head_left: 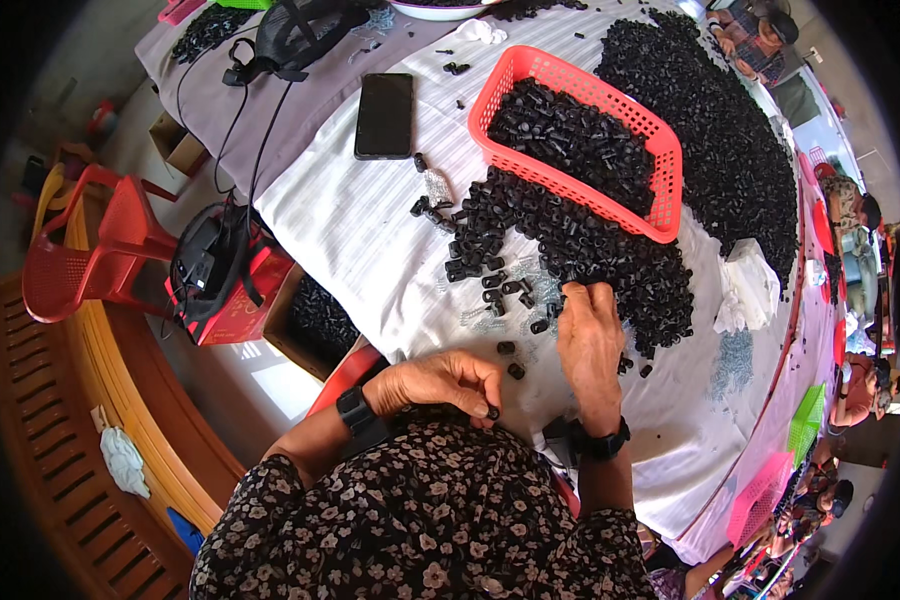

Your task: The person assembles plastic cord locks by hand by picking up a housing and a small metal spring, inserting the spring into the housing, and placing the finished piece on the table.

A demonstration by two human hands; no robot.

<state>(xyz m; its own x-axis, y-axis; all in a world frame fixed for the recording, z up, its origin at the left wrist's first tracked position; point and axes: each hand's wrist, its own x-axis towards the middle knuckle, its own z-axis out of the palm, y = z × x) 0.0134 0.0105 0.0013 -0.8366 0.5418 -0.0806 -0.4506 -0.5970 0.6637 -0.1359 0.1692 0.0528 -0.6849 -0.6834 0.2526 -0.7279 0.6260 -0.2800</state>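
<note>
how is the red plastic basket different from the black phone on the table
The red perforated plastic basket is clearly larger than the black rectangular phone. The basket's walls are full of holes; the phone's dark screen is smooth. The basket is deep and holds small black pieces, whereas the phone is thin and flat. Both rest on the striped white cloth.

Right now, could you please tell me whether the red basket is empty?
Not empty: the red basket holds many small black parts, heaped between its perforated walls.

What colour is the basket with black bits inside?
The basket is pinkish red; the head view shows it best.
</note>
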